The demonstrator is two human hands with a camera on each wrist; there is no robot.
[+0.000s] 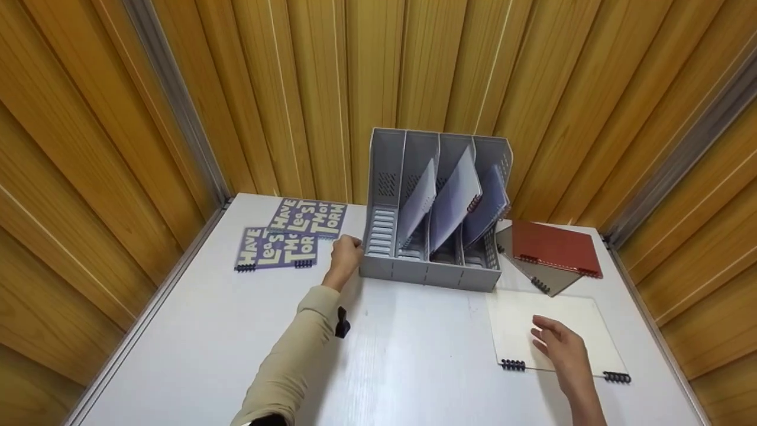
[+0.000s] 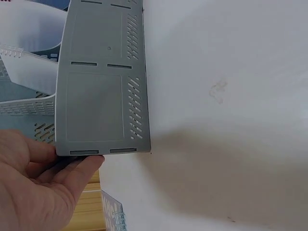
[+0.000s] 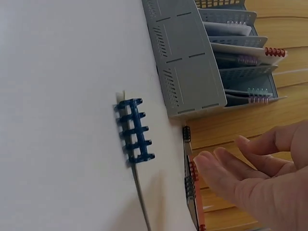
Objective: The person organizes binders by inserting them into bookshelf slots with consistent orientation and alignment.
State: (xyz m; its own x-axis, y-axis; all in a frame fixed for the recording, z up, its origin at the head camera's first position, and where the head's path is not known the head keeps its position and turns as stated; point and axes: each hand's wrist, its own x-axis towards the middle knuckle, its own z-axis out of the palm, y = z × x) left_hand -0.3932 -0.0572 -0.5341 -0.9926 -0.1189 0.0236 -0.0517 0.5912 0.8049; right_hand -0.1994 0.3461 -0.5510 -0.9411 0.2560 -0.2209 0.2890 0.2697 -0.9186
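Note:
My left hand (image 1: 345,255) is at the front left corner of a grey file organizer (image 1: 429,277). In the left wrist view its thumb and curled fingers (image 2: 82,173) grip the organizer's side edge. Three of its four slots hold leaning ring-bound notebooks, among them a pale one (image 1: 455,204) with red rings; the leftmost slot (image 1: 381,231) shows its bare ribbed floor. Over a cream notebook (image 1: 568,307) with dark rings hovers my right hand (image 1: 560,349), fingers loosely bent and holding nothing. The right wrist view shows that notebook's blue-black rings (image 3: 136,130) close up.
Two purple notebooks with big lettering, one nearer (image 1: 260,248) and one farther (image 1: 328,219), overlap left of the organizer. To its right a red notebook (image 1: 556,248) lies across a grey-brown one (image 1: 550,281). Wood-patterned walls (image 1: 372,71) enclose the white table (image 1: 195,343).

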